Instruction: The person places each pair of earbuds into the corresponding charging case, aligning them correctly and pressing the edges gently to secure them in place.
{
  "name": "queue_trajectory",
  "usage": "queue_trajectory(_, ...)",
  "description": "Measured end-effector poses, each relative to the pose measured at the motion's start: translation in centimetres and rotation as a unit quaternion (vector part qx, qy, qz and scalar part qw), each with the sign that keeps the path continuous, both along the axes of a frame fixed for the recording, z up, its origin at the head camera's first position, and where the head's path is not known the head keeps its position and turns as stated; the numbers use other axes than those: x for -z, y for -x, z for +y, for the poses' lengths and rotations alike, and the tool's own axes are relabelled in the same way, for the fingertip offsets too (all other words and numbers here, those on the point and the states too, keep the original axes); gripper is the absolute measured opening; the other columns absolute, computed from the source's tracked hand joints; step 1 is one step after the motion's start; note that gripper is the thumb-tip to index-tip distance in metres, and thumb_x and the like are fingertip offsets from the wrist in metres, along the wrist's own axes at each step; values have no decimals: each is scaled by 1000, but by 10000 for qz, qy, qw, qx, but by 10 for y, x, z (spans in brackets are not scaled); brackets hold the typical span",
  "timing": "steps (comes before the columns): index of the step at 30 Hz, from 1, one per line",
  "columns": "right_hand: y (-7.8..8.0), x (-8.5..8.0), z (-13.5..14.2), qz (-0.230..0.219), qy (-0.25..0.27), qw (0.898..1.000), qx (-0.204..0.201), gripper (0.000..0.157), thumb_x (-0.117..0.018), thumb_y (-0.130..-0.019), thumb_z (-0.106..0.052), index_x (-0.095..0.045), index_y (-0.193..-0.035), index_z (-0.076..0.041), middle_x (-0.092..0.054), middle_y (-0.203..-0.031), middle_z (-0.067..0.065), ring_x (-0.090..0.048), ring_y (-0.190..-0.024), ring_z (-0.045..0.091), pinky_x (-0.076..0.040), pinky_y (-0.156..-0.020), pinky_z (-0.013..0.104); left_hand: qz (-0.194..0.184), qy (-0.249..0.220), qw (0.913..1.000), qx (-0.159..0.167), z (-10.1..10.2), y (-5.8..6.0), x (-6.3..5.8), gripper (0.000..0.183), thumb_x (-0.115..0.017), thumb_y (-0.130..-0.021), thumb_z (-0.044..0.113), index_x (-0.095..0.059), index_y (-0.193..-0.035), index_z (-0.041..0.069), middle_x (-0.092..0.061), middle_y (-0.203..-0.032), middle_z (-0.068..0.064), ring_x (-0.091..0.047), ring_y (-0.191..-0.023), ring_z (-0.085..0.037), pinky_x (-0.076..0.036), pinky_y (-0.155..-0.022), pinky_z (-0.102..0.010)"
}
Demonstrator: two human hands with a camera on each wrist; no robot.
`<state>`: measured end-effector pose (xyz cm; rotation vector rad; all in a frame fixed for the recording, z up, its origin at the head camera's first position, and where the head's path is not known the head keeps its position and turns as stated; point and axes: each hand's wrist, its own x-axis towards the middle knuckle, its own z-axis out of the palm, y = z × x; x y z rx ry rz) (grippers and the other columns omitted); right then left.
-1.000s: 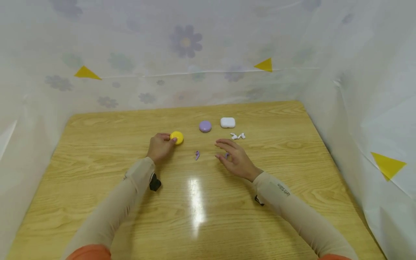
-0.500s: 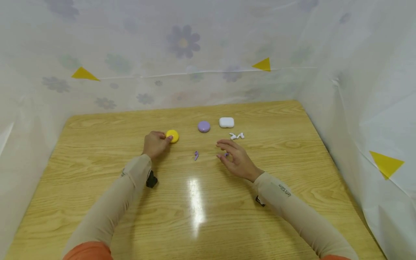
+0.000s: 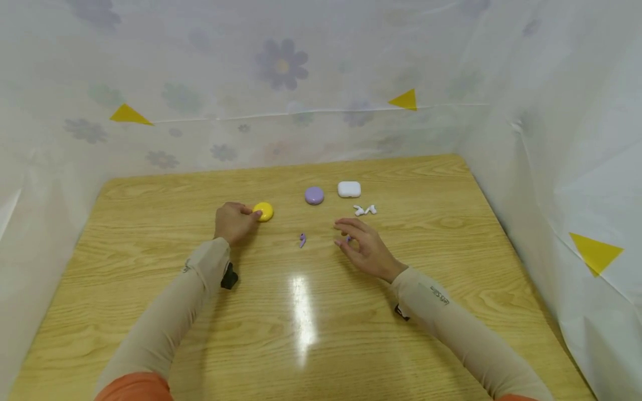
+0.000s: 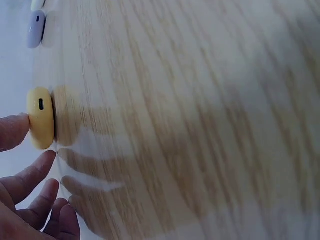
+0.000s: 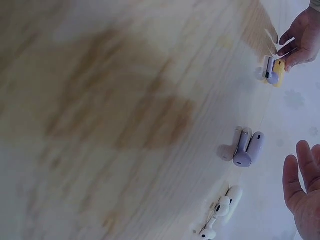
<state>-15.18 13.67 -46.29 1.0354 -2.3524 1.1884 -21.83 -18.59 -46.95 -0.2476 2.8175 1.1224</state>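
So we're using the glossy round purple case [image 3: 314, 195] as our landmark here, sitting toward the back of the light wood-grain table [image 3: 271, 356]. Left of it and a bit closer to us is the glossy round yellow case [image 3: 263, 211], and that's where the left hand [image 3: 233, 223] is. We'd call the grip a light pinch: thumb on the case, index fingertip right at its edge, remaining fingers loosely bent beside it. From the left wrist view we can tell the case is down on the tabletop, with a small dark slot [image 4: 41, 104] in its side.

The right hand [image 3: 368, 248] hangs in front and to the right of the purple case, thumb and fingers spread apart, gripping nothing. In the head view we can spot a small purple stemmed earbud [image 3: 348, 238] through that gap, mostly hidden; the right wrist view shows us it's on the table, apart from the hand. Its lookalike, a second purple stemmed earbud [image 3: 302, 240], lies in front of the purple case, slightly left.

Just right of the purple case we've got a rounded white case [image 3: 349, 189], and in front and to the right, two white stemmed earbuds [image 3: 364, 210] side by side. Behind our landmark is pale flower-printed sheeting [image 3: 210, 61].
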Motion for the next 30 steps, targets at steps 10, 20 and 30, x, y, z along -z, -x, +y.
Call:
queue_trajectory(10, -2, 2, 3, -144, 81, 9999, -32, 33, -68, -83, 3, -61, -115, 7, -62, -115, 25, -66, -84, 31, -57, -72, 35, 451, 405, 9961, 645, 15, -2, -11, 50, -62, -91, 38, -59, -124, 1, -45, -140, -22, -35, -131, -43, -26, -108, -60)
queue_trajectory(20, -4, 6, 10, -243, -19, 9997, 73, 30, -67, -83, 3, -63, -112, 8, -64, -113, 22, -64, -84, 28, -55, -71, 39, 931, 825, 9686, 2154, 66, 4, -13, 57, -67, -88, 38, -50, -136, 12, -44, -141, -16, -36, -130, -39, -33, -104, -59)
queue_trajectory(30, -9, 8, 14, -152, -137, 9998, 70, 26, -68, -83, 2, -65, -108, 6, -67, -109, 17, -65, -86, 21, -55, -70, 31, 154, 1403, 9593, 2447, 105, 26, -11, 75, -65, -87, 45, -28, -149, 21, -33, -148, -17, -27, -136, -39, -29, -106, -59)
